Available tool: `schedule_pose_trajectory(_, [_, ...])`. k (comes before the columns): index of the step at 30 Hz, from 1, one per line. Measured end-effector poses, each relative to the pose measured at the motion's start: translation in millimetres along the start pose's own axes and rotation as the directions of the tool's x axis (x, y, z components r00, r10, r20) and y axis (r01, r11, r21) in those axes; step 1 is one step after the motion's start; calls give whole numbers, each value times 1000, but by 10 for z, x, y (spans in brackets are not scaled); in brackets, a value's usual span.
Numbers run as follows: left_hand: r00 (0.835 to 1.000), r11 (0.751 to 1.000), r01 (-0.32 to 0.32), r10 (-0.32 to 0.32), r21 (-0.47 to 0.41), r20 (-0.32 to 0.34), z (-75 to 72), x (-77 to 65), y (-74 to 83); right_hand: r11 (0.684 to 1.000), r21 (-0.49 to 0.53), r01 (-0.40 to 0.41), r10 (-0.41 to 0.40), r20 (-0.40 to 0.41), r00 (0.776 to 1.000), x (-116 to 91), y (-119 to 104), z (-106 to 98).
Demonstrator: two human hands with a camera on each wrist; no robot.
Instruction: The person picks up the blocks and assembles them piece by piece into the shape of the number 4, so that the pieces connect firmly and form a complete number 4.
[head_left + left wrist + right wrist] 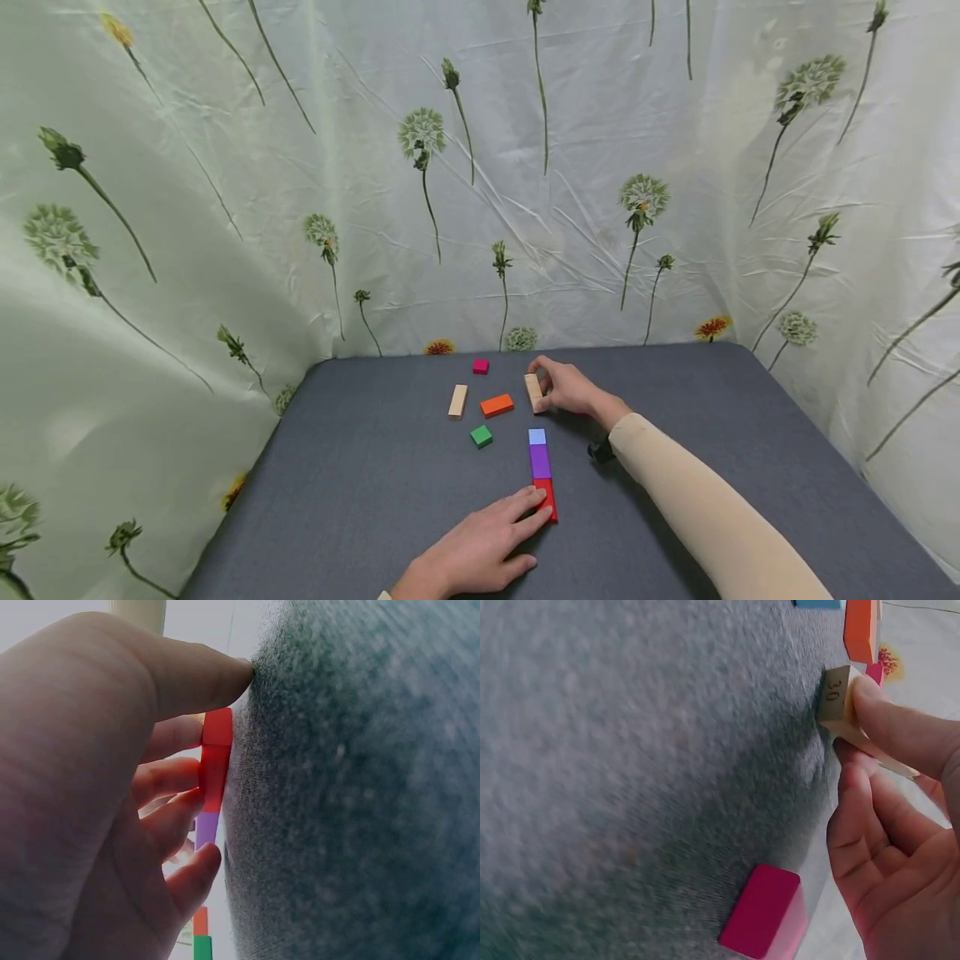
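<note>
Head view: R hand (572,390) has beige block (534,393) pinched betw. thumb and fingertips, fingers parted just enough to take it. Location: far part of table (360,500), right of orange block (497,406), just beyond light-blue block (537,437), apart from both. L hand (480,542): fingers nearly straight, slightly spread, tips resting on red block (551,508), no grip. Red block, purple block (540,461) and light-blue block in line, apparently end to end. Green block (482,436), pale block (457,402) and crimson block (481,367) lie to the left. Handling est.: beige block light, stiff, prob. wood, smooth, not fragile; may twist if held at a corner, so best hold is opp. faces, approx. mid-length. L wrist view: fingertips on red block confirmed, thumb clear of it; purple block partly covered, orange and green blocks small and part hidden, background washed out. R wrist view: pinch confirmed; end mark on beige block turned sideways, reads approx. "30". Magenta block (761,911) cut by bottom edge, not identifiable in head view, poss. behind R hand. Blue piece (817,603) mostly cut off at top. Contact betw. beige block and table: cannot tell.
</note>
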State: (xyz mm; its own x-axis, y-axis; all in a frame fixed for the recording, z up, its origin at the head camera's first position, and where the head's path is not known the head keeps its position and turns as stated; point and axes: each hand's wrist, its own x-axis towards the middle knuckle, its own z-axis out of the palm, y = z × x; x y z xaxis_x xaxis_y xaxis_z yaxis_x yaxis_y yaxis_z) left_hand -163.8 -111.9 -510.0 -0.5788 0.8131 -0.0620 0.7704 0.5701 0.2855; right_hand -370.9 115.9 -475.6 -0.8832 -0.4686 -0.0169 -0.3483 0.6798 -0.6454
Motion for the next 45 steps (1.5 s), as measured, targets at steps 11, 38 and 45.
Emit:
schedule_pose_trajectory(11, [1000, 1000, 5, -5, 4, -2, 2, -2, -5, 998, 69, 6, 0, -85, 996, -54, 15, 75])
schedule_pose_trajectory(38, [1000, 1000, 2, -2, 1, 3, 1, 5, -2, 971, 237, -22, 57, -143, 988, -248, -24, 156])
schedule_pose_trajectory(45, [1000, 1000, -6, 6, 6, -7, 7, 7, -5, 950, 307, -49, 84, -104, 991, -288, -44, 178])
